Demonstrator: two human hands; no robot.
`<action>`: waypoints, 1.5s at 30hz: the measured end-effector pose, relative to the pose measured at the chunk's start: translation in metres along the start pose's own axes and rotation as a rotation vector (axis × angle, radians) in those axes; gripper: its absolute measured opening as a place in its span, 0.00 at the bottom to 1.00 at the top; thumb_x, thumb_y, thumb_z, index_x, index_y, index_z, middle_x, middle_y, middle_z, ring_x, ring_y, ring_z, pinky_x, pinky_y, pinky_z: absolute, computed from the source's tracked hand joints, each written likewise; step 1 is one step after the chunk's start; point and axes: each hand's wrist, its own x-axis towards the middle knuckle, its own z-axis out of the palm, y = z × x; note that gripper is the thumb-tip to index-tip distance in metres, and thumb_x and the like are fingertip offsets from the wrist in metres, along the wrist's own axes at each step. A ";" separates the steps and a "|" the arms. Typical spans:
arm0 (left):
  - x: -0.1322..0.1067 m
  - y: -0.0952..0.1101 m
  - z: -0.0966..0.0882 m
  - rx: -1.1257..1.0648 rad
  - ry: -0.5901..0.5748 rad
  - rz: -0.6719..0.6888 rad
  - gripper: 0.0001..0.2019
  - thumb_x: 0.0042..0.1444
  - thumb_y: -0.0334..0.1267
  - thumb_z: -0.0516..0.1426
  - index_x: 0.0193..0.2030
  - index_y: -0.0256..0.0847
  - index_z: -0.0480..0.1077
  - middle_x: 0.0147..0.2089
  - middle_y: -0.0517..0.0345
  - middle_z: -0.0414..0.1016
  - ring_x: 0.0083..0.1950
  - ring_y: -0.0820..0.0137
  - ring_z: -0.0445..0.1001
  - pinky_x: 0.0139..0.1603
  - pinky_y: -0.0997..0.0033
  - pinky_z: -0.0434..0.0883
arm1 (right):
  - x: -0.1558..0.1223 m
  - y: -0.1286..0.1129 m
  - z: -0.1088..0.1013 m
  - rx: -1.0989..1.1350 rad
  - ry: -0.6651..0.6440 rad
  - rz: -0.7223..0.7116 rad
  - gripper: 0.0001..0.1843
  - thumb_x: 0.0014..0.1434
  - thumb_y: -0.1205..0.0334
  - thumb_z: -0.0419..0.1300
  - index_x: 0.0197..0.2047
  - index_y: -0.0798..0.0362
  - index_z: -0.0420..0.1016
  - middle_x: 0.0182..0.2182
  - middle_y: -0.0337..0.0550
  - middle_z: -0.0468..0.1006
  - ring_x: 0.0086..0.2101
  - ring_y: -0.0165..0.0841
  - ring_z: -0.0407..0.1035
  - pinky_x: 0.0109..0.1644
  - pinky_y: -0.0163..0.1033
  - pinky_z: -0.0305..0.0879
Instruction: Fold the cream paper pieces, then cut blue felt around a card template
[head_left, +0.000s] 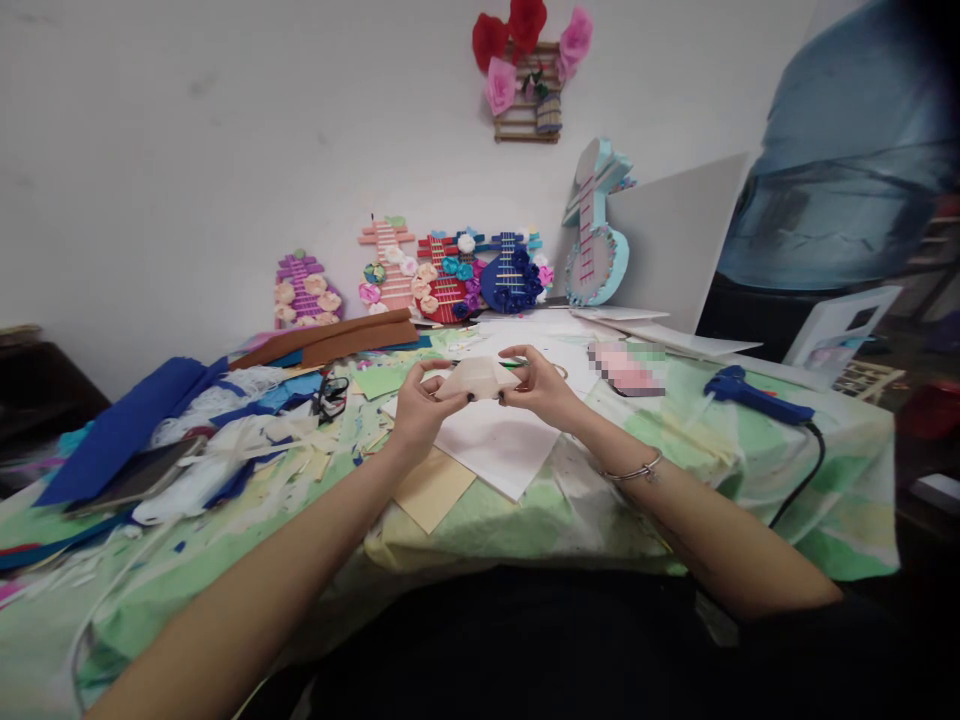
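Observation:
A small cream-white piece (480,378), maybe folded paper, is held up between both hands over the table. My left hand (421,408) grips its left side between thumb and fingers. On the other side my right hand (541,388) pinches the right edge, with the index finger arched above it. Below them lie a white paper sheet (501,450) and a tan paper square (433,490). Something thin and green shows just behind the piece, partly hidden by it. I cannot make out the exact material of the held piece.
A blue glue gun (757,395) with a black cord lies at right, near a blurred pink item (630,370). Blue sheets (142,420), scraps and scissors (331,398) clutter the left. Several flower-trimmed lute-shaped crafts (442,280) stand along the wall.

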 end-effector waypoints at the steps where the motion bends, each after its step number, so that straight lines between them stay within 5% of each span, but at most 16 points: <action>1: 0.000 0.000 0.000 0.003 -0.002 0.001 0.30 0.35 0.35 0.69 0.46 0.40 0.63 0.29 0.60 0.76 0.27 0.68 0.76 0.26 0.75 0.71 | 0.000 0.000 0.000 -0.007 -0.012 0.003 0.29 0.45 0.70 0.61 0.51 0.52 0.57 0.27 0.34 0.74 0.26 0.28 0.69 0.31 0.33 0.62; 11: -0.004 -0.003 0.005 0.052 -0.051 0.007 0.28 0.37 0.34 0.68 0.46 0.40 0.63 0.30 0.60 0.76 0.30 0.67 0.77 0.29 0.74 0.70 | -0.001 0.000 0.006 -0.296 0.030 -0.108 0.28 0.45 0.61 0.66 0.49 0.52 0.62 0.41 0.42 0.70 0.34 0.30 0.67 0.31 0.32 0.64; 22: -0.005 -0.002 0.008 0.087 -0.084 0.053 0.30 0.36 0.28 0.64 0.48 0.40 0.61 0.32 0.61 0.74 0.31 0.70 0.76 0.28 0.77 0.69 | -0.002 0.000 0.008 -0.309 0.006 -0.064 0.27 0.45 0.59 0.66 0.47 0.52 0.62 0.30 0.36 0.69 0.26 0.27 0.63 0.27 0.30 0.57; 32: 0.001 -0.001 0.000 0.043 -0.115 0.060 0.32 0.35 0.28 0.64 0.49 0.43 0.58 0.34 0.66 0.67 0.28 0.73 0.76 0.31 0.74 0.73 | 0.000 0.003 0.003 -0.299 0.053 -0.042 0.24 0.44 0.62 0.64 0.45 0.54 0.64 0.29 0.35 0.69 0.25 0.26 0.61 0.26 0.30 0.55; 45: -0.001 -0.004 0.001 0.059 -0.155 0.043 0.33 0.37 0.31 0.66 0.51 0.42 0.58 0.33 0.61 0.75 0.32 0.67 0.78 0.35 0.68 0.76 | -0.001 0.001 0.004 -0.325 0.012 -0.089 0.20 0.46 0.62 0.63 0.43 0.53 0.64 0.32 0.38 0.71 0.30 0.30 0.65 0.31 0.32 0.59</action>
